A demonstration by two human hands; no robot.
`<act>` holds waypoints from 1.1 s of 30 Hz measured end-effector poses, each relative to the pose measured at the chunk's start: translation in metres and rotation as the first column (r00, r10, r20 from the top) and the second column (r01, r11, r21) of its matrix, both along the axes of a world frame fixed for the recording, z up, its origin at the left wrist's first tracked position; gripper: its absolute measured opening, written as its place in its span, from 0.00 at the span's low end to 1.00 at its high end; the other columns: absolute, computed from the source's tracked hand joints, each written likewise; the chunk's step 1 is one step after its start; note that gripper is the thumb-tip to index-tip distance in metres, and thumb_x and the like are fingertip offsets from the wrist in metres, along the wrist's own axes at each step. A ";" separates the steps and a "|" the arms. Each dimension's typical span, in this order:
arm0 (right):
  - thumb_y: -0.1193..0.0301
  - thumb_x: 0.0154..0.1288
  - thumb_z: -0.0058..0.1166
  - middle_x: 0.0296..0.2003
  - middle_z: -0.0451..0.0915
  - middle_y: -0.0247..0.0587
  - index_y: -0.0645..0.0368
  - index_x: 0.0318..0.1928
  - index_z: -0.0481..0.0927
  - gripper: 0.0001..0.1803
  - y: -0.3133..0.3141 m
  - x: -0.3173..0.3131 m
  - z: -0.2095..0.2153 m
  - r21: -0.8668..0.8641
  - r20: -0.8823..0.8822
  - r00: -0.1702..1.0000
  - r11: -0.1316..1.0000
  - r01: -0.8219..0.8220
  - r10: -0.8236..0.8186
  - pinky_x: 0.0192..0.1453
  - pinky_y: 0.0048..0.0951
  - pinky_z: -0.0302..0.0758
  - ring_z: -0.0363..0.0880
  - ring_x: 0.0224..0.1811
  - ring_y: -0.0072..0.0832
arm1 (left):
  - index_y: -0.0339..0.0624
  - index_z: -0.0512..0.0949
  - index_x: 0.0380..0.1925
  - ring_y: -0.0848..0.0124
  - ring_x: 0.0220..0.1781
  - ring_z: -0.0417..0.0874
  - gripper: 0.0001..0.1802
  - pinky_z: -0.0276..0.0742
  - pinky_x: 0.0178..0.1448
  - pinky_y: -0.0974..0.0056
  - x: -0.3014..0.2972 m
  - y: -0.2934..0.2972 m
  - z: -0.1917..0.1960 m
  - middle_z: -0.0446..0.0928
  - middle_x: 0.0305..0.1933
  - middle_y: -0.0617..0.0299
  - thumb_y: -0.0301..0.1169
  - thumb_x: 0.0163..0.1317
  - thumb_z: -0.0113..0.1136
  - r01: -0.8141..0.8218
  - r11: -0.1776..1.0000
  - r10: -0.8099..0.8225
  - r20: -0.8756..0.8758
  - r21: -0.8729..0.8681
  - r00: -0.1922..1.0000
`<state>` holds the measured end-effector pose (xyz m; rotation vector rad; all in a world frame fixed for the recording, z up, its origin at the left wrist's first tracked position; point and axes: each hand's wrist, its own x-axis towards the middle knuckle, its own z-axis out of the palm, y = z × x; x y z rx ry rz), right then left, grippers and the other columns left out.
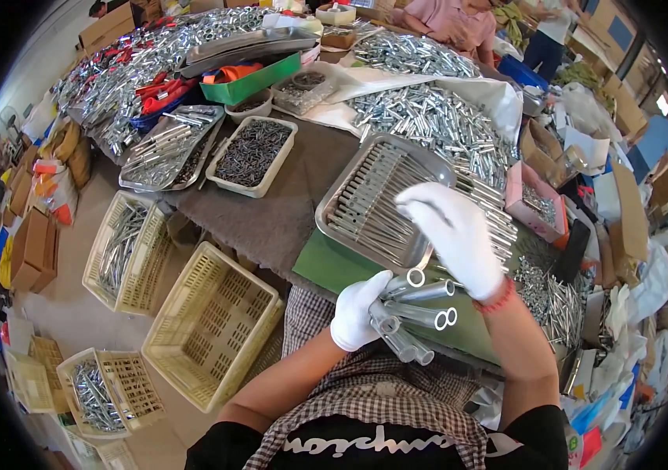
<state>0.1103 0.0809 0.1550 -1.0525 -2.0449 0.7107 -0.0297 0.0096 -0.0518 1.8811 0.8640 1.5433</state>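
Grasping a loose fan of hollow tubes point(415, 312) in the white-gloved left hand point(359, 315), over the near edge of the workbench point(256, 223). Holding the gloved right hand point(453, 235) curled above the right edge of the steel tray point(323, 219) of slim rods point(373, 192); cannot tell whether gripping anything there. Could drop a tube off that near edge through too slack a left grip, or jostle rods by knocking the tray's near right corner.
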 end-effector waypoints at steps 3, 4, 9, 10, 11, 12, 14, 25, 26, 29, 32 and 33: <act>0.66 0.65 0.53 0.36 0.81 0.45 0.56 0.40 0.83 0.09 0.039 -0.019 -0.046 0.182 0.355 0.935 0.982 -0.050 -0.018 0.46 0.40 0.76 0.80 0.40 0.44 | 0.36 0.62 0.63 0.53 0.30 0.82 0.49 0.78 0.35 0.56 0.001 0.001 0.002 0.81 0.36 0.55 0.29 0.38 0.75 -0.046 0.999 0.046 -0.002 0.009 0.999; 0.65 0.63 0.54 0.35 0.81 0.46 0.56 0.40 0.83 0.11 0.046 -0.031 -0.060 0.165 0.393 0.920 0.985 -0.053 -0.016 0.46 0.42 0.75 0.80 0.40 0.44 | 0.36 0.62 0.63 0.53 0.30 0.82 0.49 0.78 0.35 0.56 -0.002 0.000 0.002 0.81 0.36 0.55 0.29 0.38 0.75 -0.056 0.998 0.056 -0.008 0.008 0.998; 0.65 0.59 0.59 0.34 0.80 0.48 0.57 0.39 0.81 0.11 0.047 -0.051 -0.080 0.179 0.581 0.800 0.982 0.054 -0.150 0.45 0.45 0.76 0.80 0.39 0.47 | 0.38 0.64 0.62 0.52 0.32 0.82 0.47 0.78 0.36 0.56 0.002 -0.004 0.012 0.81 0.38 0.51 0.30 0.38 0.75 -0.091 0.994 0.095 0.053 -0.066 0.994; 0.65 0.59 0.59 0.34 0.80 0.48 0.57 0.39 0.81 0.11 0.047 -0.053 -0.079 0.180 0.579 0.802 0.983 0.047 -0.145 0.45 0.45 0.76 0.80 0.39 0.47 | 0.38 0.64 0.62 0.52 0.32 0.82 0.47 0.78 0.36 0.56 0.001 -0.004 0.014 0.81 0.38 0.51 0.30 0.38 0.75 -0.098 0.993 0.102 0.051 -0.065 0.994; 0.65 0.58 0.60 0.34 0.80 0.47 0.57 0.39 0.80 0.11 0.047 -0.053 -0.078 0.163 0.608 0.777 0.984 0.077 -0.162 0.45 0.45 0.76 0.80 0.39 0.47 | 0.38 0.66 0.59 0.54 0.32 0.83 0.45 0.78 0.35 0.57 0.001 -0.003 0.025 0.80 0.37 0.52 0.29 0.37 0.75 -0.059 0.987 0.072 0.082 -0.149 0.994; 0.65 0.58 0.61 0.34 0.80 0.47 0.57 0.38 0.79 0.12 0.046 -0.053 -0.078 0.145 0.635 0.751 0.983 0.110 -0.178 0.44 0.46 0.76 0.80 0.38 0.47 | 0.38 0.68 0.57 0.56 0.32 0.83 0.42 0.78 0.35 0.58 0.000 -0.004 0.034 0.80 0.36 0.53 0.28 0.36 0.75 -0.016 0.973 0.043 0.115 -0.231 0.992; 0.64 0.58 0.61 0.33 0.81 0.47 0.57 0.39 0.79 0.12 0.049 -0.052 -0.080 0.126 0.619 0.770 0.987 0.095 -0.153 0.44 0.45 0.76 0.81 0.38 0.46 | 0.40 0.69 0.52 0.60 0.30 0.82 0.34 0.78 0.33 0.59 -0.001 -0.002 0.043 0.78 0.33 0.56 0.30 0.43 0.72 0.002 0.960 0.048 0.174 -0.278 0.984; 0.78 0.63 0.56 0.38 0.80 0.35 0.66 0.53 0.76 0.17 -0.010 0.025 0.047 -0.139 -0.500 0.848 0.982 0.124 -0.178 0.39 0.21 0.79 0.79 0.34 0.19 | 0.47 0.67 0.31 0.73 0.23 0.74 0.07 0.73 0.26 0.66 0.005 -0.002 0.076 0.68 0.24 0.67 0.35 0.68 0.45 0.685 0.636 0.260 0.934 -0.357 0.245; 0.80 0.63 0.54 0.39 0.79 0.37 0.67 0.54 0.75 0.17 -0.018 0.033 0.047 -0.088 -0.570 0.815 0.994 0.067 -0.105 0.41 0.22 0.79 0.78 0.33 0.21 | 0.46 0.67 0.31 0.74 0.24 0.74 0.06 0.74 0.26 0.67 0.005 -0.001 0.076 0.68 0.24 0.67 0.32 0.67 0.46 0.660 0.663 0.199 0.933 -0.353 0.299; 0.83 0.61 0.54 0.42 0.79 0.40 0.67 0.53 0.75 0.18 -0.040 0.036 0.044 -0.028 -0.485 0.867 0.993 0.114 -0.113 0.44 0.24 0.80 0.80 0.38 0.22 | 0.43 0.68 0.33 0.77 0.26 0.74 0.04 0.74 0.27 0.69 0.002 -0.004 0.075 0.70 0.26 0.67 0.24 0.60 0.52 0.651 0.655 0.199 0.919 -0.384 0.341; 0.85 0.56 0.59 0.43 0.81 0.40 0.66 0.47 0.75 0.17 -0.043 0.029 0.024 0.034 -0.396 0.914 0.994 0.106 -0.084 0.46 0.24 0.80 0.82 0.42 0.23 | 0.40 0.70 0.38 0.79 0.29 0.75 0.13 0.76 0.31 0.70 0.002 -0.006 0.064 0.72 0.29 0.68 0.18 0.53 0.58 0.432 0.776 0.117 0.777 -0.460 0.619; 0.84 0.56 0.59 0.42 0.81 0.39 0.66 0.47 0.75 0.17 -0.044 0.027 0.020 -0.035 -0.369 0.924 0.995 0.089 -0.096 0.46 0.24 0.80 0.82 0.41 0.21 | 0.45 0.71 0.38 0.74 0.31 0.78 0.06 0.78 0.34 0.66 0.001 -0.005 0.061 0.74 0.29 0.67 0.29 0.62 0.53 0.405 0.798 0.073 0.738 -0.447 0.671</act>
